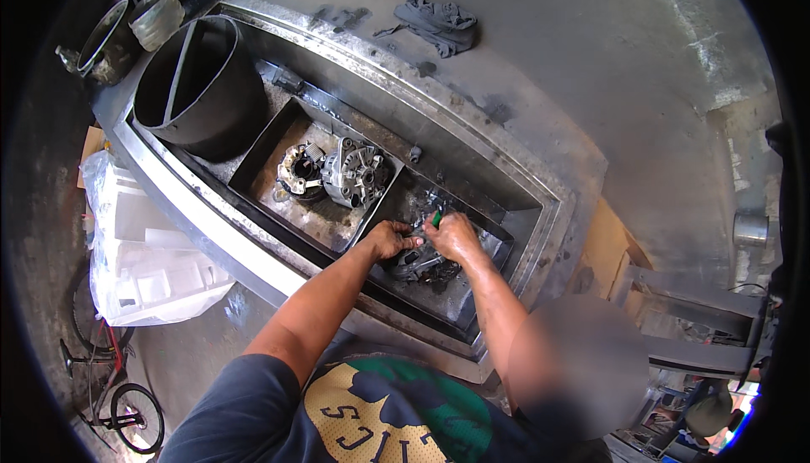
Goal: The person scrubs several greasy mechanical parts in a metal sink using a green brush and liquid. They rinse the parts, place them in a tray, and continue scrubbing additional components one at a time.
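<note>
Over the right-hand tray [473, 314] in a metal wash basin, my two hands work close together. My right hand [456, 238] is closed around a tool with a green handle [436, 219]; its working end is hidden. Beside it my left hand [392, 240] is closed, thumb toward the right hand, on something dark that I cannot make out. Just below the fingers lies a grey metal housing [415, 269] on the wet tray floor. In the left tray [319, 231] sit a cast alternator housing [354, 173] and a round part with copper-coloured windings [299, 172].
A big dark drum with a crossbar [202, 83] stands in the basin's left end. The basin's raised metal rim [253, 262] surrounds the trays. Beyond it lies a dark rag [434, 24]. A plastic-wrapped white bundle [152, 252] and a bicycle [126, 404] are at left.
</note>
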The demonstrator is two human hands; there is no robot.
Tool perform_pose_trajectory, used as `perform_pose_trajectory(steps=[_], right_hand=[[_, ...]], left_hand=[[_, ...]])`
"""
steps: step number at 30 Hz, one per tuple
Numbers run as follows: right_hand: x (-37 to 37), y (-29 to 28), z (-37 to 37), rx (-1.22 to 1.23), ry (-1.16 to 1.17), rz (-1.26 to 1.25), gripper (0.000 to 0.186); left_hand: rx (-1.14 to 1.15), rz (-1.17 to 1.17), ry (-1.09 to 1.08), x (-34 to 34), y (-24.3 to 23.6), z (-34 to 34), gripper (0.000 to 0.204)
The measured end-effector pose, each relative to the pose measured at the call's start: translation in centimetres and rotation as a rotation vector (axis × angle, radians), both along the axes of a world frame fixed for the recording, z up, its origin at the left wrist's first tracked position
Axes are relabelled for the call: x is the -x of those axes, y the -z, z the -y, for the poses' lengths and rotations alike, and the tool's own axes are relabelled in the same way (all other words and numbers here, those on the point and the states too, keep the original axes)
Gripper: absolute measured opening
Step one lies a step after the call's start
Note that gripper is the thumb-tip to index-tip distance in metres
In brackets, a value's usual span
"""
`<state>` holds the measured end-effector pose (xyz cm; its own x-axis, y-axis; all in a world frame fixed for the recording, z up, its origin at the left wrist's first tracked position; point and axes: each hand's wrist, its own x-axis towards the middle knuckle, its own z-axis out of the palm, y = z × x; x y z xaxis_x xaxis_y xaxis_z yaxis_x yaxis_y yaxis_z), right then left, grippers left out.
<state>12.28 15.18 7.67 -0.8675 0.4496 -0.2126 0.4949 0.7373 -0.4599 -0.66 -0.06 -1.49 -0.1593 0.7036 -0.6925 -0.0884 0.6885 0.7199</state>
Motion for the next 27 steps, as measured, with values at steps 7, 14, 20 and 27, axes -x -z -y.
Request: perform_pose_trajectory(steps=[7,14,20,27], right_hand=[[1.1,0.2,-0.9,0.049,0.062,-0.095,0.023],[3.3,2.5,-1.5,0.130,0.056,0.039,0.021],[4.4,4.3,-2.5,0.089,0.107,0.211,0.034],[2.5,0.0,-0.5,-0.071,0.132,0.015,0.035]], left_hand=[[-0.099,-0.101,0.109,1.0,-3.4,0.0,0.110],[-0.152,-0.331,0.167,0.0,-3.9,1.4,0.148],[-0.087,-0.218,0.234,0.5,-3.8,2.0,0.161],[-0.213,-0.297,0.272,-0.5,-6.8,1.6,0.126]])
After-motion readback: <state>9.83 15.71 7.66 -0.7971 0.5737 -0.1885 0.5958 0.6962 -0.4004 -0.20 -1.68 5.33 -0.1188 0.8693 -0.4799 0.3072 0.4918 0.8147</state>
